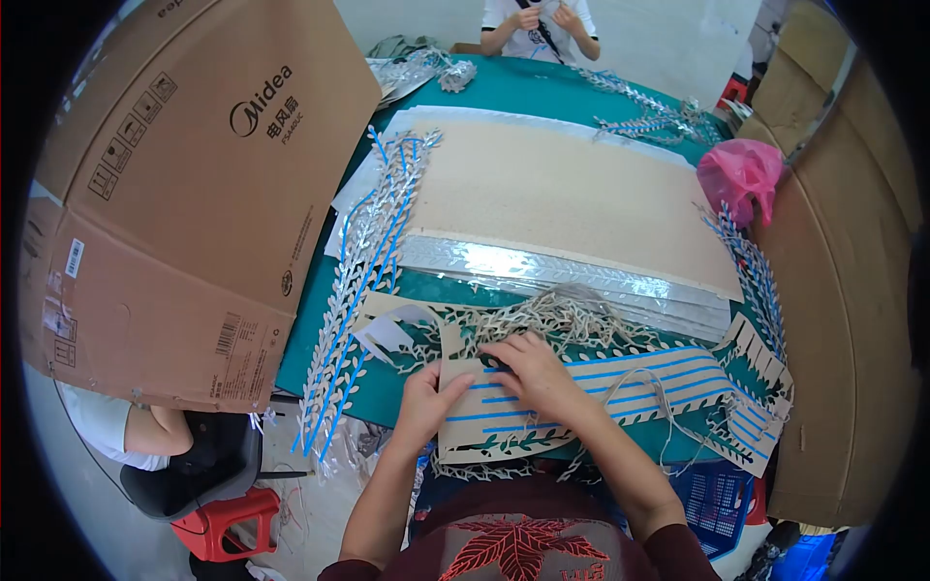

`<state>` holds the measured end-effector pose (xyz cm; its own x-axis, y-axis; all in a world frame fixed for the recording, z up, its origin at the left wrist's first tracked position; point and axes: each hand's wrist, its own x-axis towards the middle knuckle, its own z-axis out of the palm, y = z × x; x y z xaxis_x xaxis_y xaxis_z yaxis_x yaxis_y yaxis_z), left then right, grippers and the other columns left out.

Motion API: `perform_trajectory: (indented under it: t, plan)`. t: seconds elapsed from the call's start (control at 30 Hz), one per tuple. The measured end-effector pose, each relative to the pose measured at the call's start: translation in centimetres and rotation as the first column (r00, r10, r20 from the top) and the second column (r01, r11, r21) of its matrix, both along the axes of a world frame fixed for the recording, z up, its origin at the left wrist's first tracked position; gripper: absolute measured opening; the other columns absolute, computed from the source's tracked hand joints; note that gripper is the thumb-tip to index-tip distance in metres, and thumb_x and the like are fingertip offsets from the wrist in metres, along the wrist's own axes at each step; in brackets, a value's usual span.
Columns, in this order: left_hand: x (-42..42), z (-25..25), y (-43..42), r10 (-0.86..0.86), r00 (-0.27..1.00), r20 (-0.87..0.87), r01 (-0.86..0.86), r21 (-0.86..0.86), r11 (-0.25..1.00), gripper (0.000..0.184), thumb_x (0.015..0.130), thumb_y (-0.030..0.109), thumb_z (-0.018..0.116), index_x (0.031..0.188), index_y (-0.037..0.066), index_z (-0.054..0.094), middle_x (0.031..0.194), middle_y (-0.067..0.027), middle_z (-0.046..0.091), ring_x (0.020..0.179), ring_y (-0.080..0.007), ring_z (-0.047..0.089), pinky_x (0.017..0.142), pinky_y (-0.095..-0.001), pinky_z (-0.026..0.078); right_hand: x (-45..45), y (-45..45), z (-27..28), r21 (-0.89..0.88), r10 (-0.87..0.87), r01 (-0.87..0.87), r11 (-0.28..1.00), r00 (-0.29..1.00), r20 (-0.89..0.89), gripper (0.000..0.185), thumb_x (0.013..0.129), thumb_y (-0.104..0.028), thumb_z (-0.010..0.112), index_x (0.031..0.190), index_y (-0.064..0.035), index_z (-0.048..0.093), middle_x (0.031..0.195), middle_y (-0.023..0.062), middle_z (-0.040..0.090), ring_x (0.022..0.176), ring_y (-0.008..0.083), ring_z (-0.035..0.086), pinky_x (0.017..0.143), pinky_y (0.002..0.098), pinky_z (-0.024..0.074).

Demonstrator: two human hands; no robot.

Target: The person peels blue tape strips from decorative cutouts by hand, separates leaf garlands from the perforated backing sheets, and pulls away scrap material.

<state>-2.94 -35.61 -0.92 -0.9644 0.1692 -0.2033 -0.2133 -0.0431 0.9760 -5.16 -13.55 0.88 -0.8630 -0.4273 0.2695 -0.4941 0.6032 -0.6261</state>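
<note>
In front of me lies a beige die-cut sheet point(601, 382) with long blue strips along it and leaf-shaped cut-outs at its edges. My left hand point(423, 405) grips the sheet's left end, thumb on top and the other fingers mostly hidden. On the sheet's upper left part rests my right hand point(531, 376), its thumb and fingers apart. Just beyond the right hand is a tangled heap of beige leaf-edged cut-outs point(562, 315). A pale curled strip point(392, 324) lies left of the heap.
Large beige sheets point(552, 174) are stacked on the green table point(504, 82). Silvery leaf garlands point(378, 218) with blue strips lie to the left. Cardboard boxes point(194, 194) flank the table. A pink plastic bag point(741, 174) sits right. Another person point(538, 29) is across the table.
</note>
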Motion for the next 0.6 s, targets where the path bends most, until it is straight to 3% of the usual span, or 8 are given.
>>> perform_trajectory:
  t: [0.1,0.13,0.23,0.33,0.4,0.47,0.53,0.6]
  plan:
    - [0.6,0.2,0.7,0.045,0.999,0.026,-0.046,0.07,0.996,0.022,0.095,0.01,0.072,0.113,-0.002,0.069,0.105,-0.006,0.074,0.089,-0.0095,0.067,0.078,-0.0268,0.055,-0.5,0.8,0.8,0.048,0.066,-0.071,0.996,0.992,0.108,0.023,0.085,-0.018,0.077,0.107,-0.0102,0.075,0.101,0.0093,0.065,0.099,0.0306,0.058,0.086,0.0416,0.0468]
    - [0.9,0.3,0.9,0.063,0.998,0.013,-0.064,0.072,0.995,0.022,0.095,0.01,0.072,0.114,-0.002,0.069,0.105,-0.0059,0.074,0.089,-0.0096,0.067,0.078,-0.0267,0.055,-0.4,0.9,1.1,-0.025,0.05,-0.048,0.999,0.994,0.095,0.014,0.084,-0.019,0.078,0.095,-0.0105,0.078,0.09,0.0081,0.065,0.093,0.0289,0.06,0.081,0.0419,0.0463]
    - [1.2,0.3,1.5,0.117,0.992,0.039,-0.121,0.118,0.986,0.023,0.096,0.009,0.07,0.117,-0.002,0.068,0.106,-0.006,0.073,0.09,-0.0102,0.067,0.079,-0.0267,0.055,0.0,1.2,1.6,-0.089,0.057,-0.051,0.995,0.996,0.066,0.012,0.084,-0.018,0.077,0.093,-0.0092,0.078,0.087,0.0095,0.066,0.084,0.0287,0.061,0.079,0.04,0.0472]
    - [1.1,0.6,1.5,0.198,0.976,0.088,-0.209,0.129,0.969,0.024,0.096,0.007,0.069,0.118,-0.002,0.067,0.107,-0.007,0.073,0.092,-0.0111,0.067,0.081,-0.0272,0.054,1.5,1.6,1.0,-0.371,-0.079,0.101,0.923,0.994,0.074,0.01,0.085,-0.016,0.077,0.091,-0.0081,0.079,0.087,0.0078,0.067,0.08,0.0245,0.062,0.076,0.0374,0.0486]
    - [0.8,0.7,0.7,0.309,0.947,0.091,-0.317,0.092,0.944,0.024,0.096,0.007,0.068,0.119,-0.002,0.067,0.107,-0.0077,0.073,0.093,-0.0119,0.067,0.082,-0.0278,0.054,2.1,5.6,1.0,-0.468,-0.409,0.443,0.765,0.895,0.18,0.007,0.089,-0.014,0.074,0.09,-0.0072,0.075,0.096,0.0053,0.071,0.085,0.0195,0.064,0.08,0.035,0.0509]
    - [0.6,-0.2,0.2,0.306,0.952,0.021,-0.306,0.064,0.95,0.026,0.096,0.007,0.068,0.12,-0.003,0.066,0.108,-0.0078,0.073,0.094,-0.0128,0.068,0.084,-0.0282,0.054,2.2,11.4,-1.4,-0.726,-0.482,0.613,0.312,0.76,0.435,0.013,0.1,-0.019,0.067,0.102,-0.007,0.072,0.092,0.0,0.068,0.086,0.0107,0.062,0.074,0.0292,0.0505]
    - [0.2,-2.0,-0.3,0.284,0.951,-0.119,-0.29,-0.039,0.956,0.03,0.093,0.008,0.071,0.119,-0.004,0.064,0.108,-0.0097,0.073,0.093,-0.0148,0.068,0.083,-0.0306,0.053,3.2,15.4,-0.5,-0.811,-0.442,0.575,-0.11,0.703,0.558,0.016,0.106,-0.024,0.059,0.108,-0.0089,0.065,0.095,-0.0001,0.067,0.086,0.0077,0.062,0.075,0.0241,0.0497]
    - [0.0,-1.7,-0.6,0.189,0.972,-0.14,-0.215,-0.204,0.955,0.029,0.091,0.008,0.072,0.115,-0.005,0.063,0.104,-0.0112,0.073,0.09,-0.0166,0.068,0.081,-0.0322,0.053,4.8,18.8,-0.8,-0.87,-0.463,0.485,-0.086,0.754,0.466,0.016,0.107,-0.024,0.057,0.107,-0.0095,0.064,0.097,0.0004,0.067,0.087,0.007,0.062,0.076,0.0233,0.0501]
